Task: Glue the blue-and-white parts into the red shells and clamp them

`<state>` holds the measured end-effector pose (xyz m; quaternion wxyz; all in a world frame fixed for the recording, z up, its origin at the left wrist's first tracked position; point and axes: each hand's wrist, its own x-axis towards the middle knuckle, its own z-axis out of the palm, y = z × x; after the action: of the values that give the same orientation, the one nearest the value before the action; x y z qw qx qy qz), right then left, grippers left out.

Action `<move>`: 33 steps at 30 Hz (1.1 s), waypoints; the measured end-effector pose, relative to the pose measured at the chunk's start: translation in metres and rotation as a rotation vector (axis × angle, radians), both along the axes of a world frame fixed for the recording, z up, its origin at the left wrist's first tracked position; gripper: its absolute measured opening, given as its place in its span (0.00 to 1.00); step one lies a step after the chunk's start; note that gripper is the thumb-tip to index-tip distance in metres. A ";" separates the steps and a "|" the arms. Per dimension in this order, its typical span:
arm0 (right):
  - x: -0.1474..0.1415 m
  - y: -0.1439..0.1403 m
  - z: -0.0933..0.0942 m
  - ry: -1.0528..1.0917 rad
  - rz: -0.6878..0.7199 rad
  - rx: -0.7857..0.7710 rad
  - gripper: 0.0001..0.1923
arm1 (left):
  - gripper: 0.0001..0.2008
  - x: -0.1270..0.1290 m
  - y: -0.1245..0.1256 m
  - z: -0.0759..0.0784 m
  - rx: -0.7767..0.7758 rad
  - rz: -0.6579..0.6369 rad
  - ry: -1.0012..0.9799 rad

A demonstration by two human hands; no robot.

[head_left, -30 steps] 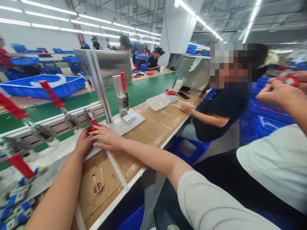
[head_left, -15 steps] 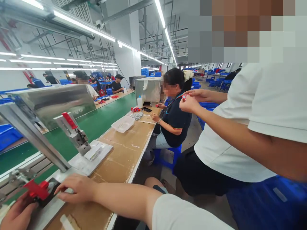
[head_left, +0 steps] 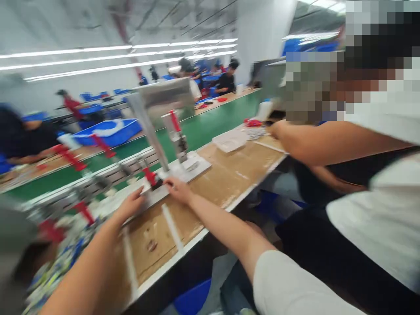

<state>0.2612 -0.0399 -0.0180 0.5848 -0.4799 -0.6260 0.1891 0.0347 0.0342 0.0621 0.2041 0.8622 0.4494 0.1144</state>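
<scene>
The small red-handled clamp sits on the pale fixture plate at the far edge of the cardboard-covered surface, between the person's two hands. Its red handle tilts up and away toward the upper left, its long axis slanting across the plate; motion blur hides finer detail. Half a second ago the view was turned to the right and the clamp lay low at the left edge; now the clamp is near the middle and both forearms reach in from below. The left hand rests on the plate just left of the clamp, fingers loosely spread, holding nothing visible. The right hand lies flat just right of it, fingertips touching the dark base beneath the handle. Behind stands a taller toggle press, beside a green conveyor belt. A co-worker's arm crosses at the right.
</scene>
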 end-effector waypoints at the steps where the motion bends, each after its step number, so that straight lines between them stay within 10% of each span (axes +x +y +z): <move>1: 0.000 -0.002 -0.001 0.019 0.000 -0.016 0.06 | 0.39 -0.017 -0.015 0.007 -0.029 -0.016 0.012; 9: 0.006 0.001 -0.029 0.027 -0.096 -0.064 0.16 | 0.15 -0.173 -0.172 0.016 0.348 -0.050 0.075; 15: 0.007 -0.003 -0.033 -0.013 -0.110 -0.092 0.16 | 0.17 -0.340 -0.227 -0.016 0.820 0.821 0.299; 19: 0.004 -0.001 -0.036 -0.066 -0.091 -0.062 0.17 | 0.26 -0.403 -0.227 -0.042 0.507 1.156 0.390; 22: 0.004 -0.002 -0.038 -0.085 -0.120 -0.081 0.18 | 0.31 -0.421 -0.219 -0.059 0.315 1.172 0.395; 27: 0.009 -0.006 -0.041 -0.089 -0.118 -0.109 0.18 | 0.15 -0.415 -0.233 -0.067 0.415 0.994 0.284; 33: -0.012 0.001 -0.031 -0.069 -0.113 -0.067 0.16 | 0.09 -0.273 -0.244 -0.055 0.600 0.365 0.070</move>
<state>0.2491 -0.0393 -0.0486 0.5563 -0.5401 -0.6110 0.1598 -0.2381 -0.2095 0.0071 -0.0978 0.7926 0.5492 0.2462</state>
